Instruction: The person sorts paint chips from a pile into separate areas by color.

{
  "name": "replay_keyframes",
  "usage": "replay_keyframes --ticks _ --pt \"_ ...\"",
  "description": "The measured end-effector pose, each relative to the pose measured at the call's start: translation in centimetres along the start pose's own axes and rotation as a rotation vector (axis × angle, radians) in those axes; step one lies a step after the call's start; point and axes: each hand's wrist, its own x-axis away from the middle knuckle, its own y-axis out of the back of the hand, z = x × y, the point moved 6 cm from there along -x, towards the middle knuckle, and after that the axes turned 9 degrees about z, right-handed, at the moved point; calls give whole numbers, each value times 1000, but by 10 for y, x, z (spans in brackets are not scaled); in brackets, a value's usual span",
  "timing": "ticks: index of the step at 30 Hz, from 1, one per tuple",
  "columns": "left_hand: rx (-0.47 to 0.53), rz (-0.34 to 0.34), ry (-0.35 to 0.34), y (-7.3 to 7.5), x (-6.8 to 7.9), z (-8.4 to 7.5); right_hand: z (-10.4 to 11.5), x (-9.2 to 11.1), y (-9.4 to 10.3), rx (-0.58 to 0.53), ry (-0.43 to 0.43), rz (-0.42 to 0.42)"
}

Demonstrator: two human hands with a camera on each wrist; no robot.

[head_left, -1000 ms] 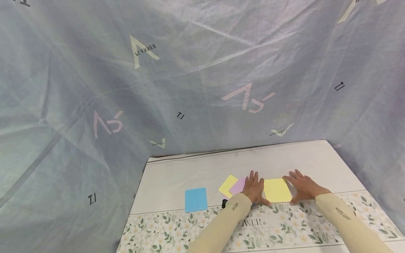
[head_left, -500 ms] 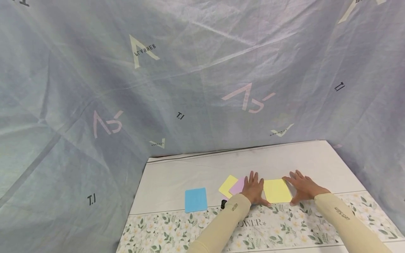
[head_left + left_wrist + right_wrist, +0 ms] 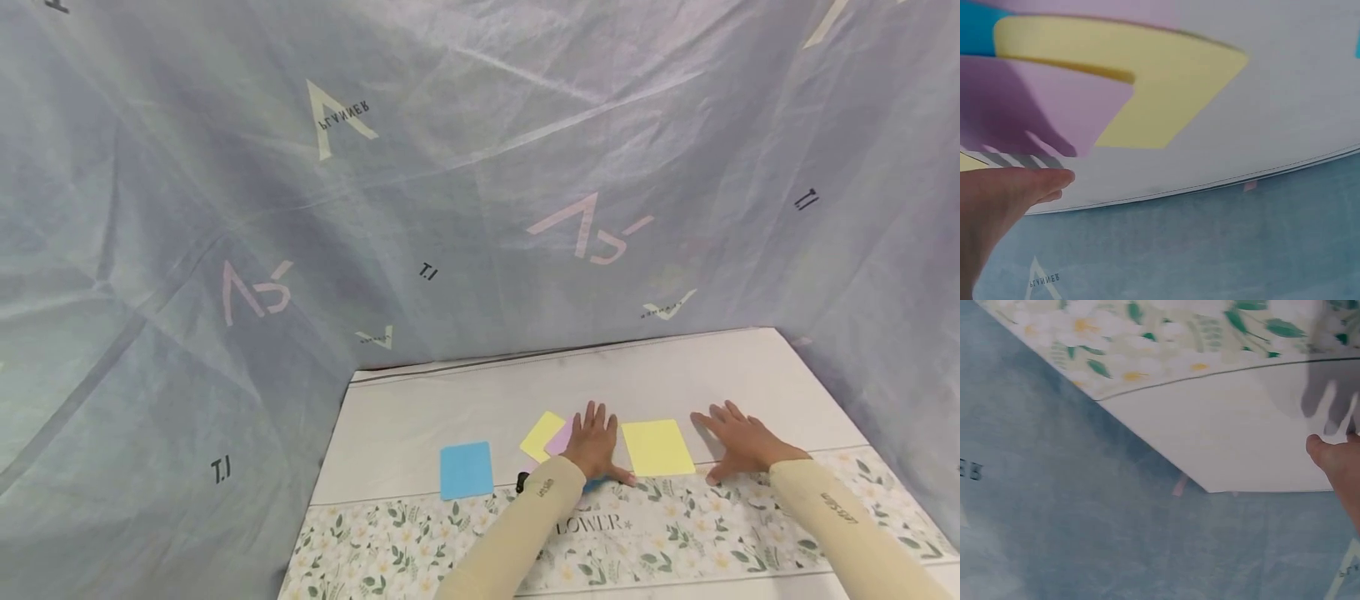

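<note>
A yellow square of paper lies flat between my two hands. Just left of it is my left hand, fingers spread and pointing away from me, holding nothing; a narrow strip separates its thumb from the sheet. My right hand is apart from the sheet's right side, with fingers spread. A pink-purple sheet overlaps another yellow sheet near my left hand in the left wrist view. A bit of blue paper peeks out below that hand, the rest hidden. In the right wrist view, only part of my right hand shows.
A separate blue square lies further left. The table is covered with a white cloth that has a floral band along the front. A grey-blue printed curtain encloses the back and sides.
My right hand has moved right, away from the yellow square's edge. The left hand has shifted slightly left, uncovering some blue paper beneath it. The yellow square remains between them.
</note>
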Motion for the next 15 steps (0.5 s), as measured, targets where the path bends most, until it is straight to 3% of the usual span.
replay_keyframes --ticks 9,15 --pt "85 64 23 -4 9 32 -28 12 5 -2 -13 -51" --pt "238 23 56 0 24 50 -24 15 23 48 19 -110"
